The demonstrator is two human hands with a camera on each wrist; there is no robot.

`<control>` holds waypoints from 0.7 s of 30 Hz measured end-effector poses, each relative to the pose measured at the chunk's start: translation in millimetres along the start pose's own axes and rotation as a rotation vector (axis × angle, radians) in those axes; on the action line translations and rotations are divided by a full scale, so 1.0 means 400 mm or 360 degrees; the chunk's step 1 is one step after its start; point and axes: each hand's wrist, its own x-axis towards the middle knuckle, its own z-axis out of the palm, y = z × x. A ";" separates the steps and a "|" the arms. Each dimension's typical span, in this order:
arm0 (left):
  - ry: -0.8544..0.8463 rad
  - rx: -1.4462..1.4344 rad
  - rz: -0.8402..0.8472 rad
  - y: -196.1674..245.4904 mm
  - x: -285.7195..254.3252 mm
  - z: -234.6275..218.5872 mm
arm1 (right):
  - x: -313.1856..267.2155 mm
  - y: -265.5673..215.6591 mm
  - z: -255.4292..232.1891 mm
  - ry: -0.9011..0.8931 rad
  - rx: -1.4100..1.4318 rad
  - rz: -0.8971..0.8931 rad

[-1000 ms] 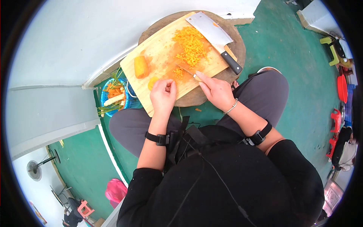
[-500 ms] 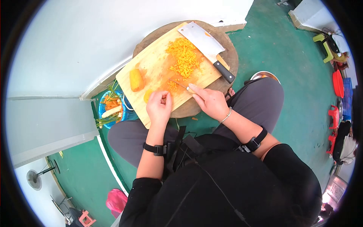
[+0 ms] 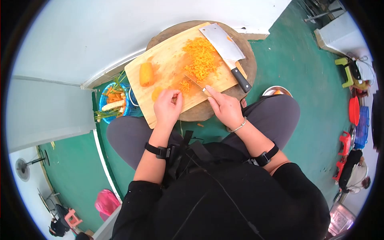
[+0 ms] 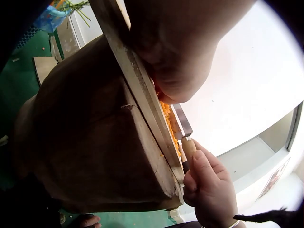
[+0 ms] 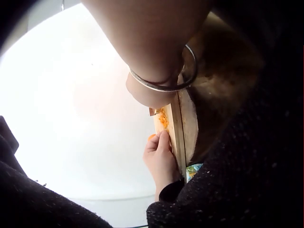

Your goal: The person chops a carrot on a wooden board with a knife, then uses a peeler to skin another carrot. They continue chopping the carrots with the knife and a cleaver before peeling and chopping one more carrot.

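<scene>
In the head view, a wooden cutting board (image 3: 134, 74) bears a heap of finely chopped orange pieces (image 3: 201, 58), a thick peeled orange chunk (image 3: 147, 74) and a flat slice (image 3: 157, 93). My right hand (image 3: 229, 111) grips the light handle of a small knife (image 3: 195, 82), its blade over a smaller chopped pile (image 3: 185, 85). The left wrist view shows the right hand (image 4: 213, 190) round that wooden handle (image 4: 189, 148). My left hand (image 3: 167, 109) rests at the board's near edge with curled fingers, beside the slice and small pile; whether it pinches a piece is hidden.
A cleaver (image 3: 224, 42) lies across the board's right side. Below the board is a round wooden block (image 3: 248, 60). On the left stands a blue basket (image 3: 105, 114) of peelings and greens; a metal bowl (image 3: 291, 93) sits beyond the right knee.
The head view has shifted slightly. The knife and both hands keep nearly the same places on the board; the metal bowl by the right knee shows more than a second ago.
</scene>
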 end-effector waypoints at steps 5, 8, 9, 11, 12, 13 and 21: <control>-0.0055 -0.0033 -0.0076 0.015 0.000 -0.008 | -0.002 0.006 0.006 -0.0006 -0.0005 -0.0011; -0.0034 -0.0067 -0.0059 0.010 -0.002 -0.005 | 0.000 -0.004 -0.005 -0.0064 -0.0042 0.0028; -0.0017 -0.0071 -0.0075 0.012 -0.002 -0.006 | 0.002 -0.008 -0.008 -0.0069 -0.0036 0.0053; -0.0046 -0.0082 -0.0062 0.014 0.000 -0.013 | 0.002 -0.017 -0.008 -0.0006 0.0042 -0.0042; -0.0030 -0.0084 -0.0079 0.015 0.002 -0.014 | 0.002 -0.022 -0.008 0.0068 0.0125 -0.0117; -0.0030 -0.0089 -0.0054 0.017 0.002 -0.015 | 0.003 -0.027 -0.011 0.0046 0.0122 -0.0130; 0.0033 -0.0147 0.0003 -0.006 -0.005 -0.001 | 0.003 -0.031 -0.002 -0.0089 0.0007 0.0019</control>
